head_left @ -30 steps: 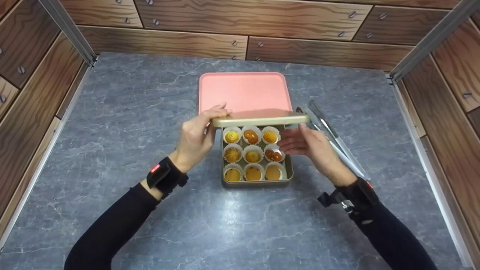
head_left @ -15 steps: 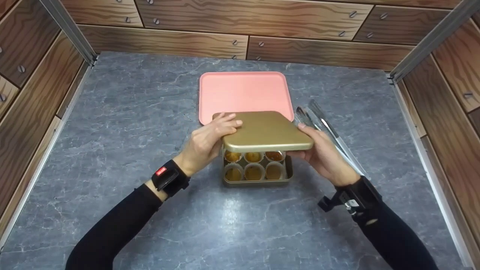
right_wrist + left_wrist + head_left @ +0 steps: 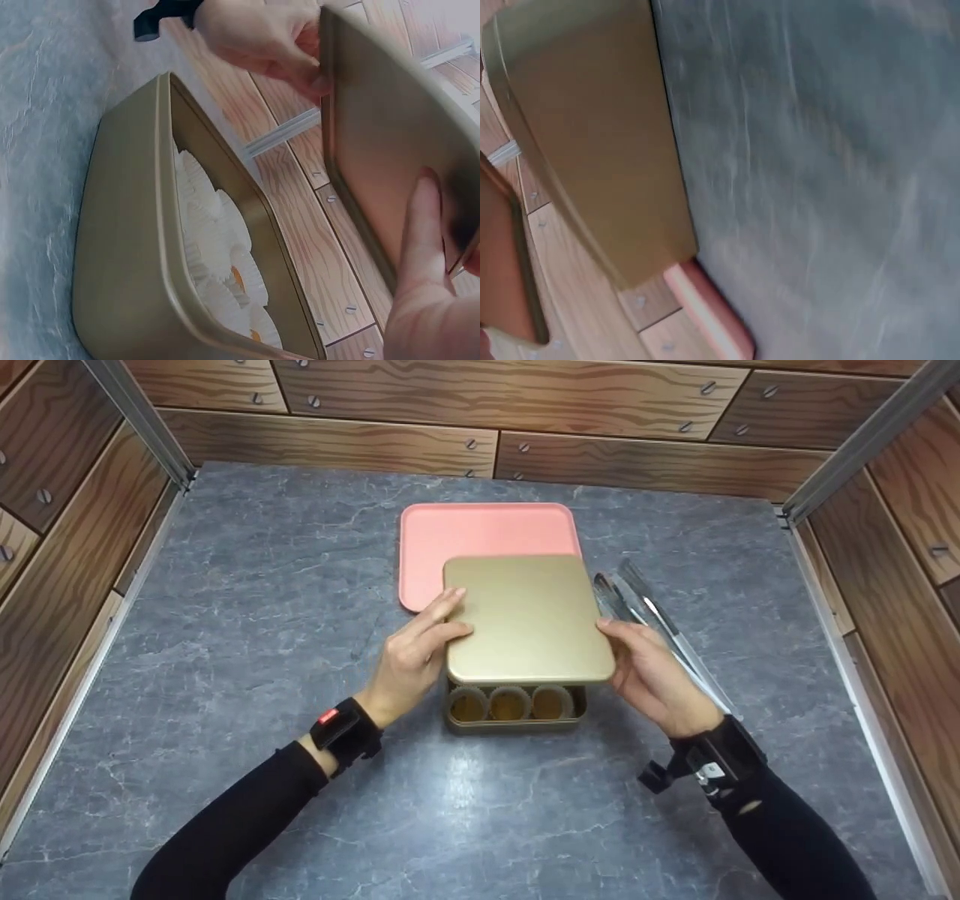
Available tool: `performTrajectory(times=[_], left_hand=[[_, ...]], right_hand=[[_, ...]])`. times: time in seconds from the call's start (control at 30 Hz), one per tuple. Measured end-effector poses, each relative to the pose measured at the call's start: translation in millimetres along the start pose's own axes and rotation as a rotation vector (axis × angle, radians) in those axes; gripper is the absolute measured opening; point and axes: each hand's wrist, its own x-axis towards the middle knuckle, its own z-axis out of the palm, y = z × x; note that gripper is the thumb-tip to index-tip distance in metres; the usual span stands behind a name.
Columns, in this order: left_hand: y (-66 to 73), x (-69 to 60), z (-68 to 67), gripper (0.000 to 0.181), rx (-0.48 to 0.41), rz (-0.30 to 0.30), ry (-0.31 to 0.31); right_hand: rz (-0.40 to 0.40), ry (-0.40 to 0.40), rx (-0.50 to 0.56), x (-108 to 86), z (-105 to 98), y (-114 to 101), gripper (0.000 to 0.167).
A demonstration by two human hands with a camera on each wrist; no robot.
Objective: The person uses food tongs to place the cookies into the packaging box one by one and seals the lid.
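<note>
A flat gold tin lid is held above the matching tin box. My left hand grips the lid's left edge, with fingers on top. On the opposite edge my right hand holds it, thumb on the rim; in the right wrist view a finger of that hand lies against the underside. The lid is apart from the box there. Pastries in white paper cups stand inside the box. From the head only the front row, such as one middle pastry, shows; the lid hides the others.
A pink tray lies behind the box, partly covered by the lid. Metal tongs lie to the right, by my right hand. Wood-patterned walls enclose the grey marbled tabletop on three sides.
The lid, first edge-on in my left hand alone, has tipped so its top faces me and covers the back and middle rows. My right hand has taken its right edge.
</note>
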Motion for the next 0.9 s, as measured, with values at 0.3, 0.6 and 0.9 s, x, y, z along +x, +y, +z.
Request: performTrajectory(times=[0.3,0.6,0.9], left_hand=[[5.3,4.3,-6.0,0.066,-0.448,-0.851,-0.074],[11.7,10.3,-3.4,0.055,-0.676,-1.168,0.025],[11.6,4.0,-6.2,0.054,-0.468,-1.108,-0.061]], right_hand=[[-0.017,-0.025,-0.050,-0.8,-4.9,3.6,0.023],[-0.044,-0.064,-0.257,3.2,-9.8,8.2,0.026],[-0.103,0.013,-0.554,9.0,-15.8,15.9,0.045]])
